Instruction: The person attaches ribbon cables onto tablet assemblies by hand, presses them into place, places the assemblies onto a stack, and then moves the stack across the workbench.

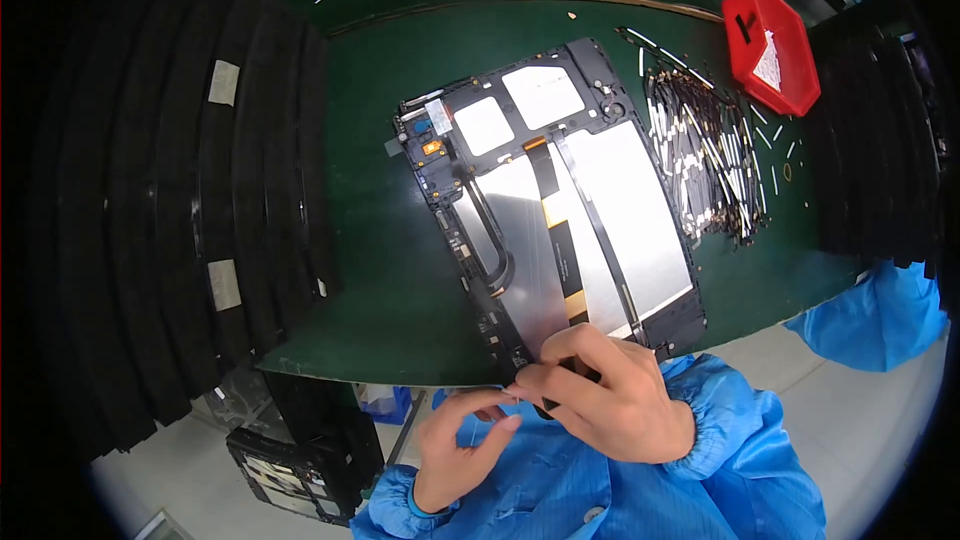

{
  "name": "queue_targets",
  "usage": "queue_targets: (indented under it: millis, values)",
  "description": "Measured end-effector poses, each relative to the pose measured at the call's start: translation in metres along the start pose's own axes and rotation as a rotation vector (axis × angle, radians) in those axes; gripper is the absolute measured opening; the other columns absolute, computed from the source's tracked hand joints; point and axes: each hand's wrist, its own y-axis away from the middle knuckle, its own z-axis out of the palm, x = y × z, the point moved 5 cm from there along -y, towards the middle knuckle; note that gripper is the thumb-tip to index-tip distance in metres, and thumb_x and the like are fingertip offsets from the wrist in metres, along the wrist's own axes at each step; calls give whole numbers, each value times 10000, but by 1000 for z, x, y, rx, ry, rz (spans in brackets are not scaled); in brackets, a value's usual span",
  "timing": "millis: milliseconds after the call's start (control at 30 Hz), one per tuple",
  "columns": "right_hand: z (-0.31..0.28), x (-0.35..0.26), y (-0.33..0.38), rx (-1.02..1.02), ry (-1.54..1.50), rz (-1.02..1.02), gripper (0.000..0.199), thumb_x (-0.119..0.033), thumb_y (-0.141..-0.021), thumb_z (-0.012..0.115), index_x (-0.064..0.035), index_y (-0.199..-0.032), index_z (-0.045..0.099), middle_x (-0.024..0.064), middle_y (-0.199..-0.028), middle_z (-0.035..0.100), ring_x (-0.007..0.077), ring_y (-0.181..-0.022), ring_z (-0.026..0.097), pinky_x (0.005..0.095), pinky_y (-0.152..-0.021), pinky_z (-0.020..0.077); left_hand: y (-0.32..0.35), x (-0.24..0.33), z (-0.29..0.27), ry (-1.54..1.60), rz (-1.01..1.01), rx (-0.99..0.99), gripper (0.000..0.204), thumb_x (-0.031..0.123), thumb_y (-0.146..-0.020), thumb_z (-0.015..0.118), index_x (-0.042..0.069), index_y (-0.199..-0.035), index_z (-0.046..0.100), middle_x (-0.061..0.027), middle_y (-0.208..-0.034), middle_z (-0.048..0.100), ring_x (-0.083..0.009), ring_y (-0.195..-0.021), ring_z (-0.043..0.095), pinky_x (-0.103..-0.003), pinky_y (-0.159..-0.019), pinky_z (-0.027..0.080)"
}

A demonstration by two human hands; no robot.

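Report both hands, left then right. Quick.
Left hand: half-curled; whether it holds anything cannot be told.
Right hand: fingers curled at the opened device; its grip cannot be told.

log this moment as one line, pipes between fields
right hand: over near edge of opened tablet | left hand: close beside right hand | green tabletop: heap of thin strips right of tablet, red bin beyond

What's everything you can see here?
table: one, green, middle
opened device: one, black and silver, on table
thin strips: many, black and white, beside device
bin: one, red, top right
loop: one, yellow, near strips
stacks: two, black, left and right
panel: one, black and silver, lower left
box: one, blue, below table edge
cloth: two patches, blue, right side
smock: one, blue, bottom
left hand: one, blue-cuffed, near device edge
right hand: one, blue-cuffed, at device edge
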Motion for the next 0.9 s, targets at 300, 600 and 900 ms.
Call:
queue_targets:
  millis: [300,600,900]
  values:
    - [-17,0,3,116,-152,23,234,-161,-738,717,-27,-894,606,55,-860,524,216,-653,583,310,-551,481,-13,9,0,50,-38,-11,171,11,-725,732,18,-876,652,-68,-796,642,-106,-590,531,-223,-554,425]
    - [-2,5,7,-15,-139,-22,197,-116,-711,749,-34,-868,663,77,-887,557,184,-668,607,269,-584,502,-13,17,-2,-164,-88,-93,160,17,-723,738,20,-863,660,-64,-790,640,-90,-556,521,-212,-515,409]
    - [-19,12,6,116,-433,-12,286,-1,-686,633,-42,-969,644,46,-766,569,201,-603,581,296,-528,482,-31,39,11,79,111,-17,182,-35,-724,707,-3,-896,658,-118,-848,647,-129,-635,581,-217,-572,454]
